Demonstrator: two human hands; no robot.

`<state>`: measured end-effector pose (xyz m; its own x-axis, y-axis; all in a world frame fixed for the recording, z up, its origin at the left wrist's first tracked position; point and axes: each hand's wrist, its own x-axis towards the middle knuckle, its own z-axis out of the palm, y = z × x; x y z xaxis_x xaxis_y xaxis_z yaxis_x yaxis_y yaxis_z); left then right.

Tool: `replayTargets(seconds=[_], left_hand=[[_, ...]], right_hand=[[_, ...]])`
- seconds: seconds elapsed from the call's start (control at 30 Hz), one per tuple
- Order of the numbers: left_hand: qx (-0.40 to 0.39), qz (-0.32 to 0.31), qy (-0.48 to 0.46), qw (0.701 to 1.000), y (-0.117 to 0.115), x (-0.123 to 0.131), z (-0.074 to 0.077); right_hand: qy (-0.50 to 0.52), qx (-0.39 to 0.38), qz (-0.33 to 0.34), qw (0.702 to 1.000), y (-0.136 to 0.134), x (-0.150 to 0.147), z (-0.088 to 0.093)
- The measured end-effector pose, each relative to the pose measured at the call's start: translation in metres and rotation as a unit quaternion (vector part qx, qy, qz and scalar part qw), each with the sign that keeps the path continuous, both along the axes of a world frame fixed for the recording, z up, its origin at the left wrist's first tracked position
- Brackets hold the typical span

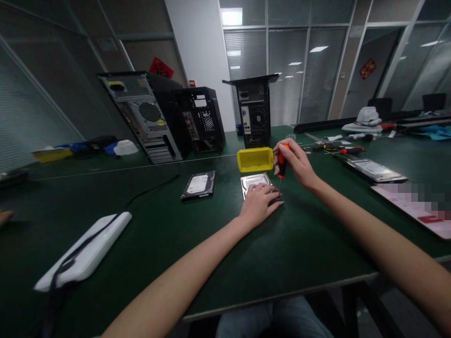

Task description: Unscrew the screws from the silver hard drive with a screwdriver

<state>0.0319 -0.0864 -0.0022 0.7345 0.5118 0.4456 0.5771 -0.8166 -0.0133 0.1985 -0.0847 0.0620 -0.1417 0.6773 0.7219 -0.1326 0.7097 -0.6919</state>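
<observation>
R. hand has its fingers curled closely around the handle of the screwdriver, held approx. upright so the shaft can reach down at the right edge of the hard drive; where exactly the tip sits, I cannot tell. L. hand lies palm down over this drive, fingers loosely spread and not closed around it, prob. to keep it from sliding. The R. wrist is raised above the green table, forearm from lower right; the L. forearm comes low from bottom left. Just behind the drive stands the yellow box, hollow side to the person, maybe for small parts. A 2nd drive lies apart, to the left, prob. to leave working space.
</observation>
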Motion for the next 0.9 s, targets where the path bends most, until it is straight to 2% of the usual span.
replayTargets(seconds=[0.13,0.43,0.67,0.9], left_hand=[[0.001,-0.001,0.003,1.000,-0.0001,0.0000,0.0010],[-0.005,0.000,0.007,1.000,-0.0008,0.0004,0.0026],[0.000,0.000,0.007,1.000,-0.0004,0.0004,0.0017],[-0.004,0.002,0.009,1.000,-0.0004,0.0007,0.0017]], right_hand=[[0.007,0.010,-0.006,1.000,0.0002,-0.0015,0.0003],[-0.011,-0.031,-0.019,0.999,-0.0057,-0.0045,0.0017],[-0.025,-0.020,-0.043,0.999,-0.0041,-0.0031,-0.0006],[-0.005,-0.025,-0.002,1.000,-0.0032,-0.0028,-0.0026]])
